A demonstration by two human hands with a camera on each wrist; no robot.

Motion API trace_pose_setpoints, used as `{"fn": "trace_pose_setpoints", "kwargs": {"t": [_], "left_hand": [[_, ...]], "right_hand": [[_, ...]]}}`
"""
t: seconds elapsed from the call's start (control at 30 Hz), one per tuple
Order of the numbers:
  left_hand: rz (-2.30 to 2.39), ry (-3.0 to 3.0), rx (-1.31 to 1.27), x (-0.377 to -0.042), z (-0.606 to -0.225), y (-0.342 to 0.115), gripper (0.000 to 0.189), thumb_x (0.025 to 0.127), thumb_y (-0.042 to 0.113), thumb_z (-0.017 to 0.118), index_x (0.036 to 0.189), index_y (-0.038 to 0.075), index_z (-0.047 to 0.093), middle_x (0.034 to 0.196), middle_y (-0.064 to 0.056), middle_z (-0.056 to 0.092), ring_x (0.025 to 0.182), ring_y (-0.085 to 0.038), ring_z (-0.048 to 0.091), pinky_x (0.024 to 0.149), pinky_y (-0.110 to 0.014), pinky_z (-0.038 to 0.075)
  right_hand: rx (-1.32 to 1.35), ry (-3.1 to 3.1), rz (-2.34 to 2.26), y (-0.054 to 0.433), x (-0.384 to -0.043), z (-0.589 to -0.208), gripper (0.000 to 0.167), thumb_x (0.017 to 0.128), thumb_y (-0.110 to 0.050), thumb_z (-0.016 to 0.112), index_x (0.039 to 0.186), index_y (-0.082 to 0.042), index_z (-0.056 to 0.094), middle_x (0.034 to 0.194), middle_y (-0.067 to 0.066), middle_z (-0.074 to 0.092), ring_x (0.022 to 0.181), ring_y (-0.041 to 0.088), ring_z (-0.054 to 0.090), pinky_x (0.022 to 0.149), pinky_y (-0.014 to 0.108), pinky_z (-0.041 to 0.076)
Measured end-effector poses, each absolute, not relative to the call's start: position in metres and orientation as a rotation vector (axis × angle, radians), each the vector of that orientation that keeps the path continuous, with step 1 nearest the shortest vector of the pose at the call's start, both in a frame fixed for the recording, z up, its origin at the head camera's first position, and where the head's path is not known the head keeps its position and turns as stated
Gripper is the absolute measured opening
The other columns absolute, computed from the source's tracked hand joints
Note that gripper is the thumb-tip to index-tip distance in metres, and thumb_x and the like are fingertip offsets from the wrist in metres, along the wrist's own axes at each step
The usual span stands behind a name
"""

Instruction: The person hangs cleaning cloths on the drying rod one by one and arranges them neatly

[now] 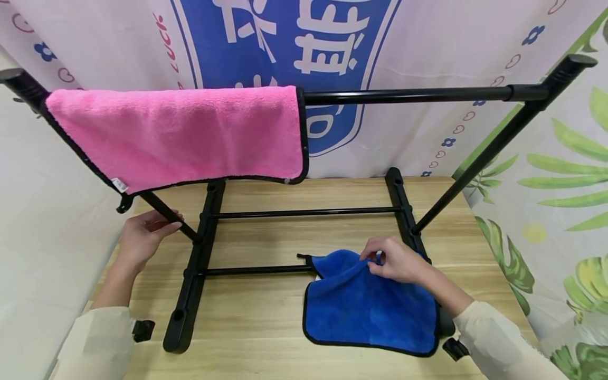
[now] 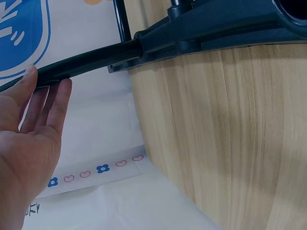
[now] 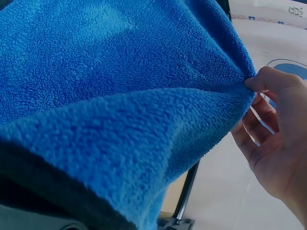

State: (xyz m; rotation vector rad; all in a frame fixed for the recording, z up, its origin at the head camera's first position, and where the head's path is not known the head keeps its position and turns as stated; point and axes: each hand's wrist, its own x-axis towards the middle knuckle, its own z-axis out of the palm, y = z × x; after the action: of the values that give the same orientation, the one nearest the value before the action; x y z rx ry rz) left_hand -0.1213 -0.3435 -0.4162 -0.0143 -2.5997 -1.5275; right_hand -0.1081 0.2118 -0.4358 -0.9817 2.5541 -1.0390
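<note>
In the head view my left hand [image 1: 142, 237] pinches the left upright pole [image 1: 166, 211] of a black rack low down, near its foot. The left wrist view shows the thumb above and the fingertips under that pole [image 2: 96, 57]. My right hand [image 1: 396, 259] pinches a blue towel [image 1: 370, 311] with black edging between thumb and fingers. In the right wrist view the blue towel [image 3: 120, 57] is pulled into a fold at the fingertips. It hangs over the front lower bar [image 1: 256, 270]. A pink towel [image 1: 190, 134] drapes over the left part of the top bar [image 1: 408, 96].
The rack's left foot [image 1: 190, 295] and right foot [image 1: 401, 195] stand on a wooden tabletop [image 1: 252, 327]. A back lower bar [image 1: 304, 213] joins them. Behind hangs a printed cloth [image 1: 370, 153]; a leaf-patterned cloth [image 1: 546, 211] is at the right.
</note>
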Motion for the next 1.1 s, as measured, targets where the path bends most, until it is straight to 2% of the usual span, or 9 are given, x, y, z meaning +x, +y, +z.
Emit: {"fn": "trace_pose_setpoints", "kwargs": {"t": [0.13, 0.3, 0.7, 1.1], "left_hand": [[-1.508, -2.605, -0.015, -0.121, -0.417, -0.344, 0.034, 0.099, 0.010, 0.072, 0.122, -0.013, 0.065, 0.097, 0.023, 0.072, 0.090, 0.007, 0.068, 0.081, -0.009, 0.054], [-1.454, -2.623, -0.030, -0.121, -0.417, -0.343, 0.032, 0.099, 0.011, 0.072, 0.121, -0.012, 0.067, 0.097, 0.023, 0.071, 0.089, 0.008, 0.067, 0.079, -0.009, 0.053], [-1.285, -2.696, -0.044, -0.122, -0.414, -0.341, 0.027, 0.099, 0.014, 0.072, 0.118, -0.006, 0.071, 0.096, 0.026, 0.068, 0.091, 0.017, 0.061, 0.076, -0.005, 0.049], [-1.166, -2.713, -0.072, -0.121, -0.412, -0.342, 0.022, 0.099, 0.013, 0.072, 0.115, -0.003, 0.074, 0.098, 0.010, 0.074, 0.090, 0.021, 0.058, 0.076, -0.003, 0.046]], "right_hand": [[-1.001, 2.569, -1.062, 0.212, -0.110, -0.429, 0.016, 0.088, 0.001, 0.073, 0.096, -0.011, 0.078, 0.094, 0.000, 0.073, 0.073, 0.008, 0.059, 0.064, 0.034, 0.059], [-1.028, 2.593, -1.091, 0.213, -0.111, -0.423, 0.019, 0.087, 0.004, 0.073, 0.095, -0.012, 0.079, 0.095, -0.002, 0.073, 0.076, 0.007, 0.060, 0.063, 0.030, 0.058], [-1.080, 2.645, -1.146, 0.213, -0.112, -0.413, 0.021, 0.085, 0.007, 0.074, 0.094, -0.011, 0.079, 0.093, -0.003, 0.073, 0.073, 0.005, 0.060, 0.059, 0.032, 0.057], [-1.123, 2.680, -1.147, 0.215, -0.116, -0.401, 0.021, 0.084, 0.008, 0.075, 0.095, -0.010, 0.079, 0.094, -0.002, 0.073, 0.072, 0.006, 0.060, 0.061, 0.032, 0.058]]}}
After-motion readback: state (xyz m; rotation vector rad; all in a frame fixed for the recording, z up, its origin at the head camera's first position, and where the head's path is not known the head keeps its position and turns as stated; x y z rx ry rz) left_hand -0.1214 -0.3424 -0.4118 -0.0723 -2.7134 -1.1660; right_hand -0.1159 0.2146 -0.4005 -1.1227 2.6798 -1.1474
